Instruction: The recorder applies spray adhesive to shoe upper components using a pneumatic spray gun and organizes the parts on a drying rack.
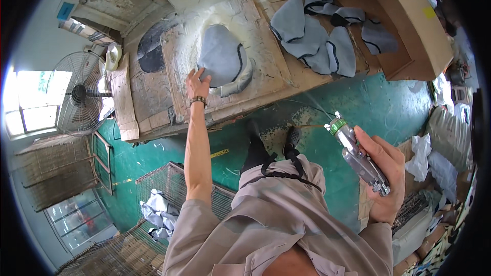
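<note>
A grey fabric piece (220,53) with a black edge strip lies on the cardboard-covered worktable (266,46), on a patch crusted with whitish residue. My left hand (197,86), a bracelet at its wrist, reaches to the near left edge of this piece. Its thumb and fingers are apart, with fingertips touching the edge; I cannot make out a grip. Off to the right, in front of the table, my right hand (384,168) is wrapped round a metal spray gun (355,156) with a green ring near its nozzle. The nozzle points up and left, and a faint mist shows in front of it.
Several similar grey pieces (312,46) lie in a loose heap at the table's right, beside a large open cardboard box (424,25). A dark piece (152,46) lies at the left. A standing fan (79,92) and wire racks (163,179) are on the left; bags (445,168) crowd the right.
</note>
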Demonstrator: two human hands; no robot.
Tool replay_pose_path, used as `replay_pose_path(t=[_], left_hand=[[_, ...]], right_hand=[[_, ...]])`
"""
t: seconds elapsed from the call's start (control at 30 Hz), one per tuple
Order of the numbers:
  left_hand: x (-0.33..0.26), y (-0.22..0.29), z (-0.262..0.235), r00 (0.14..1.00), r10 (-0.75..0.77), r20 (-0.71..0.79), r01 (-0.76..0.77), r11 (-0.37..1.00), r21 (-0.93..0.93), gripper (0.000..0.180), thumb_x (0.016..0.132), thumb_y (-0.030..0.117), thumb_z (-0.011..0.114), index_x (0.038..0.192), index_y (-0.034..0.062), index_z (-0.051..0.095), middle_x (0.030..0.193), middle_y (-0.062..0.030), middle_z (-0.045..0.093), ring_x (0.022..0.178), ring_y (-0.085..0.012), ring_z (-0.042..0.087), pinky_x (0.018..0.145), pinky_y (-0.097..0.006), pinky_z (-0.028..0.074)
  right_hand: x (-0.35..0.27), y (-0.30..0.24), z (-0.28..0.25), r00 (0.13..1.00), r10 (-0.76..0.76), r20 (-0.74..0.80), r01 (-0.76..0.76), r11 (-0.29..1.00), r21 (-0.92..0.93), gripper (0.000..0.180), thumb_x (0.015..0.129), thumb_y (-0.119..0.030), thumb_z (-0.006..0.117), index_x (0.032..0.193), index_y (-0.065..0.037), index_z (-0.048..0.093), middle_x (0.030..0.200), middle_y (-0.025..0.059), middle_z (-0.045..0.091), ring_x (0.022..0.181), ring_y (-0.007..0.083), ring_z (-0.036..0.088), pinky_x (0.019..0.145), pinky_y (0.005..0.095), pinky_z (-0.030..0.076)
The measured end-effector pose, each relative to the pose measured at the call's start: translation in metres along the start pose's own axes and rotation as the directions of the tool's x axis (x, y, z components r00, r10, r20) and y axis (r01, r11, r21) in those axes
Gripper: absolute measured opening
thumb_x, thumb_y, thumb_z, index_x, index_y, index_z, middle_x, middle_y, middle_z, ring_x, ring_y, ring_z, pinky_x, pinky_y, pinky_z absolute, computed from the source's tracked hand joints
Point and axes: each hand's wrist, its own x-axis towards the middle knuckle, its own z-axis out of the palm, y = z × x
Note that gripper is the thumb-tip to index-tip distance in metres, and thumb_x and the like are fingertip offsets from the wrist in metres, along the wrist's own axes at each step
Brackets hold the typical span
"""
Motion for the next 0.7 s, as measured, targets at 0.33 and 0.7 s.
replay_pose_path(t=[0.33,0.7], left_hand=[[-0.099,0.008,-0.008,0.847,-0.455,-0.273,0.081,0.618,-0.782,0.048,0.090,0.004,0.067,0.138,0.0046,0.064,0.143,-0.0120,0.055,0.131,-0.0252,0.055,0.107,-0.039,0.046],[-0.100,-0.013,-0.043,0.815,-0.482,-0.323,0.056,0.619,-0.783,0.038,0.091,-0.002,0.061,0.127,0.0041,0.069,0.135,-0.0108,0.057,0.117,-0.0219,0.062,0.100,-0.036,0.052]], right_hand=[[0.052,-0.053,0.029,0.927,-0.199,0.318,0.260,0.952,-0.164,0.067,0.076,-0.012,0.079,0.140,-0.002,0.064,0.085,0.0102,0.067,0.072,0.0267,0.069,0.064,0.0379,0.055],[0.048,-0.065,0.036,0.945,-0.149,0.292,0.214,0.955,-0.206,0.062,0.083,-0.029,0.076,0.139,-0.003,0.066,0.081,0.0104,0.064,0.070,0.0258,0.068,0.063,0.0363,0.053]])
